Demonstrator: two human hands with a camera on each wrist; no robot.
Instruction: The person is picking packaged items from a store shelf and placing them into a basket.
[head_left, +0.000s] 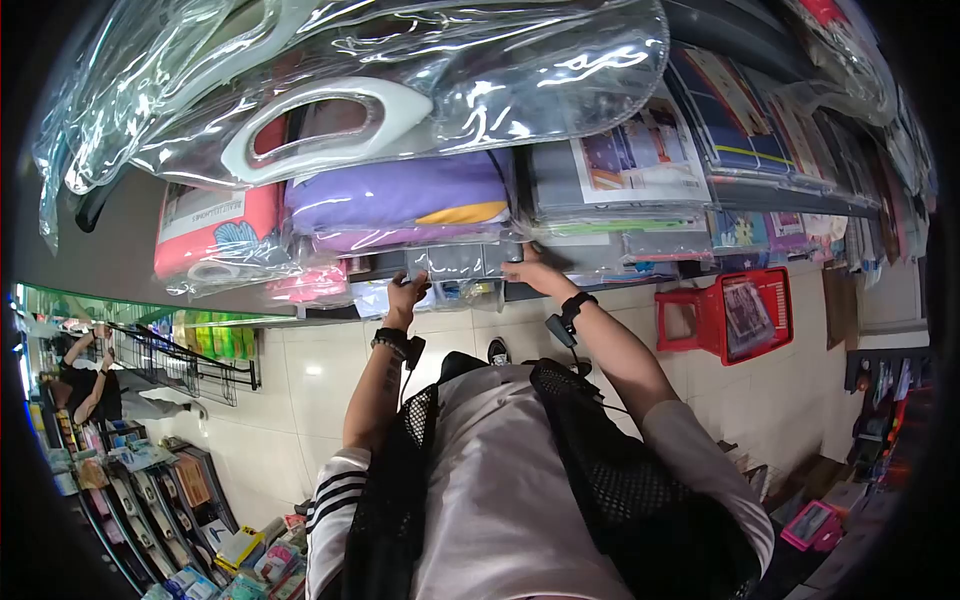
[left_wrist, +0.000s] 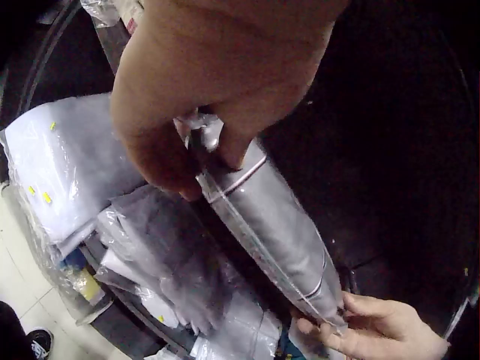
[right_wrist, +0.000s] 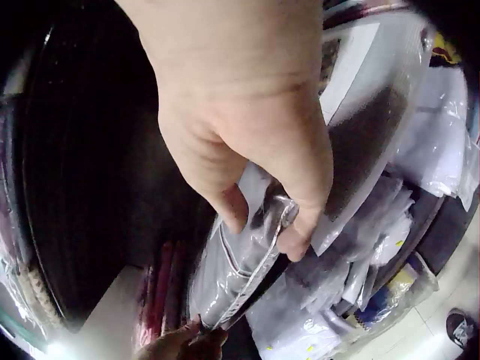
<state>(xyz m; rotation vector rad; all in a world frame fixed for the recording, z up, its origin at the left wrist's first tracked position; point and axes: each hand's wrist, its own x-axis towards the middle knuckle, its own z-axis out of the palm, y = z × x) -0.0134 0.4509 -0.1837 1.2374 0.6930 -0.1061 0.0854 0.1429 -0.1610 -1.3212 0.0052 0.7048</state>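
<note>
A grey folded fabric item in a clear plastic bag point(head_left: 452, 262) spans the gap between both hands at the shelf's front. My left hand point(head_left: 405, 298) pinches one end of it, thumb against fingers; the left wrist view shows this package point(left_wrist: 274, 221) close up. At the opposite end, my right hand point(head_left: 535, 272) pinches the plastic corner, as the right wrist view shows with the hand point(right_wrist: 247, 142) above the bag point(right_wrist: 232, 262). A purple wrapped bundle point(head_left: 400, 197) lies just beyond the package.
Clear plastic bags with a white oval handle point(head_left: 325, 128) overhang the shelf. A pink wrapped package point(head_left: 218, 225) is to the left, and grey packages with a picture label point(head_left: 640, 150) to the right. A red basket point(head_left: 778, 310) stands on the tiled floor. Another person point(head_left: 90, 385) is far left.
</note>
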